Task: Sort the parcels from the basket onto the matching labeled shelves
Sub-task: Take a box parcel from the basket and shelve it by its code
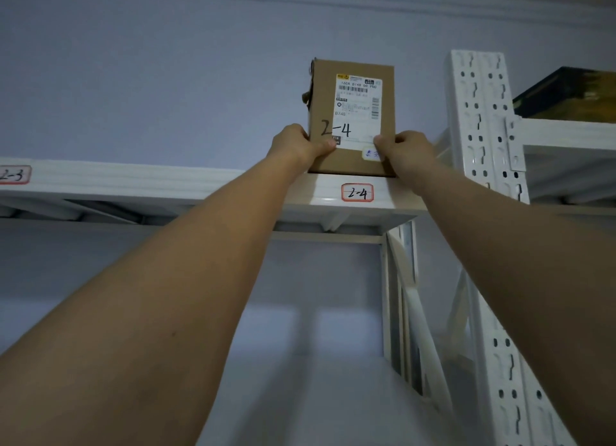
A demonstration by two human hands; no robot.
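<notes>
A brown cardboard parcel (351, 119) stands upright on the top shelf (186, 187) of a white metal rack, its lower edge at the shelf's front lip. A white shipping label covers much of its face, and "2-4" is handwritten in black across the label's lower part. Directly below it, on the shelf's front beam, a red-bordered tag (357, 192) reads "2-4". Far to the left on the same beam another red-bordered tag (14, 174) reads "2-3".

Both arms reach up from below. The left hand (300, 145) grips the parcel's lower left edge, thumb pressed on the front face. The right hand (405, 149) grips the lower right edge in the same way, thumb on the label.

To the right, a white perforated upright post (483, 122) rises beside the parcel. Beyond it, a neighbouring shelf (566, 134) carries a dark box with yellowish markings (566, 95), only partly in view. A pale wall lies behind everything.
</notes>
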